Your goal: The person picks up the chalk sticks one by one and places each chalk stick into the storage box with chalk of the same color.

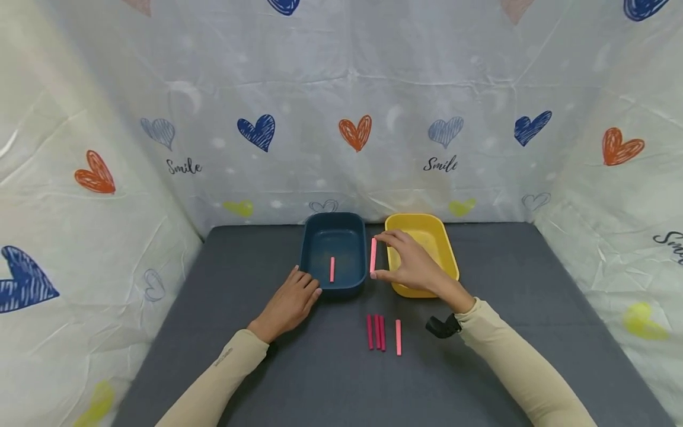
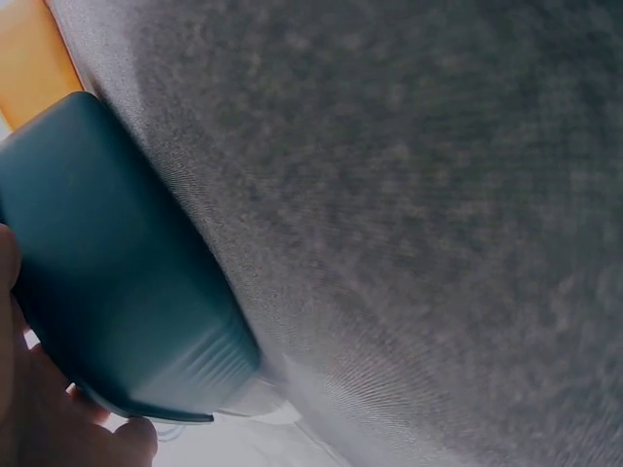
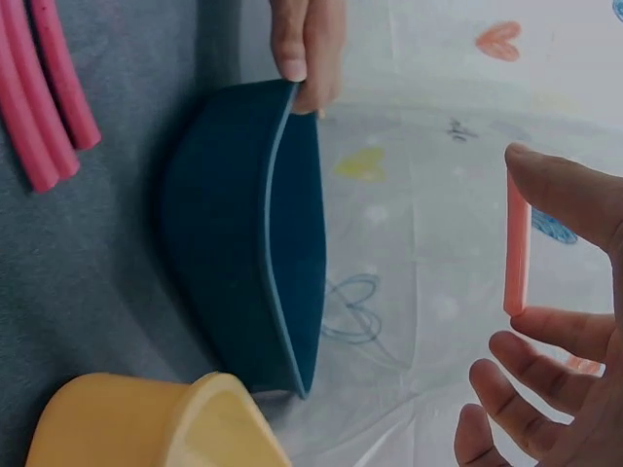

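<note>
My right hand (image 1: 413,261) pinches a light pink stick (image 1: 373,255) by its two ends, thumb at one and forefinger at the other. In the right wrist view this stick (image 3: 517,248) hangs in the air, the other fingers spread off it. The head view has it over the gap between the two bins. My left hand (image 1: 290,299) grips the rim of the dark blue bin (image 1: 334,292) at its near left corner. Inside that bin lies one light pink stick (image 1: 332,269). The left wrist view catches fingers at the bin's (image 2: 117,263) edge.
A yellow bin (image 1: 450,255) stands to the right of the blue one, partly behind my right hand. Nearer me on the grey tabletop (image 1: 320,379) lie three dark pink sticks (image 1: 370,332) and one light pink stick (image 1: 398,337). A heart-printed sheet (image 1: 309,172) hangs behind.
</note>
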Tool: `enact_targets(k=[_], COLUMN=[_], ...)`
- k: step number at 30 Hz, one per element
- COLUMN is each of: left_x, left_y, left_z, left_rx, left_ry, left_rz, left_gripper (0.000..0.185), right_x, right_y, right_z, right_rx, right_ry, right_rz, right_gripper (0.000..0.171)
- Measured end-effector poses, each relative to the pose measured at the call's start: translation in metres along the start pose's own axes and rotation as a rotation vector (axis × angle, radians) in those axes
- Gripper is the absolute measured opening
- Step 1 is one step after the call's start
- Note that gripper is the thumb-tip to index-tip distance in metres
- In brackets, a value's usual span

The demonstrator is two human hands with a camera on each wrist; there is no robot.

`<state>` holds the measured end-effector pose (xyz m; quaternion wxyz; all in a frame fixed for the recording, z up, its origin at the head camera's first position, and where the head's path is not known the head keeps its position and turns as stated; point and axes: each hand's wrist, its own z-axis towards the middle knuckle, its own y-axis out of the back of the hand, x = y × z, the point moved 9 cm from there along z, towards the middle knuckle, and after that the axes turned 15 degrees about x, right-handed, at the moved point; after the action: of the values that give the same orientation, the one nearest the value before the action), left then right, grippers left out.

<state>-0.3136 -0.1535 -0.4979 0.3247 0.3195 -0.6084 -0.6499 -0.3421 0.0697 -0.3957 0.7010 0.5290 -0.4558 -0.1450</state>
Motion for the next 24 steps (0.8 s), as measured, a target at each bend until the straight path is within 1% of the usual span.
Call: enact_targets(k=[5,12,20,24], left_x=[0.000,-0.003,-0.003,-0.003], left_y=[-0.003,0.004,0.005,0.006], left_z=[0.000,0.000,0.001,0.002], left_rx=[0.016,-0.031,-0.023,-0.012], left_ry=[0.004,-0.021,-0.016,-0.012], left_rz=[0.002,-0.002,-0.011,-0.015], left_gripper=[0.024,0.020,0.021,0.022], right_x=[0.003,0.000,0.001,0.000], right_y=[-0.002,-0.005,-0.009,-0.011], right_z=[0.009,0.025,0.044,0.055], right_rx=[0.026,0.034,0.058,0.071], right_ry=[0.000,-0.010,-0.013,-0.035], right_rz=[0.036,0.102,0.120,0.142], right_gripper=[0.082,0.080,0.079,0.079])
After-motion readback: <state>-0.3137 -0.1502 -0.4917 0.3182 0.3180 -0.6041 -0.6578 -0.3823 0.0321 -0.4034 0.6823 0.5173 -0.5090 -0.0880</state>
